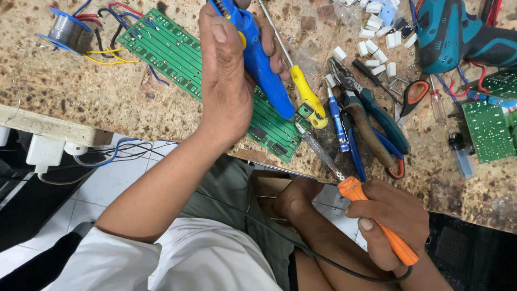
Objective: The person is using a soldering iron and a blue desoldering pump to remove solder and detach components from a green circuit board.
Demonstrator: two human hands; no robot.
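Left hand [226, 81] gripped blue suction pump [258, 59], fingers wrapped tight, tip over long green board [177, 54] on counter [81, 102].
Right hand [390, 223] held orange soldering iron [377, 223] near counter edge, fingers closed round handle.
Looked like solder-clearing step. Next move needed hot tip beside pump tip on board.
Right side crowded: pliers [371, 116], scissors [412, 97], yellow screwdriver [304, 91]. Open room left of board.

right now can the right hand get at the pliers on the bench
Probably not yet: the right hand is wrapped around the orange soldering iron, so its fingers are taken. The pliers lie uncovered on the bench just beyond it.
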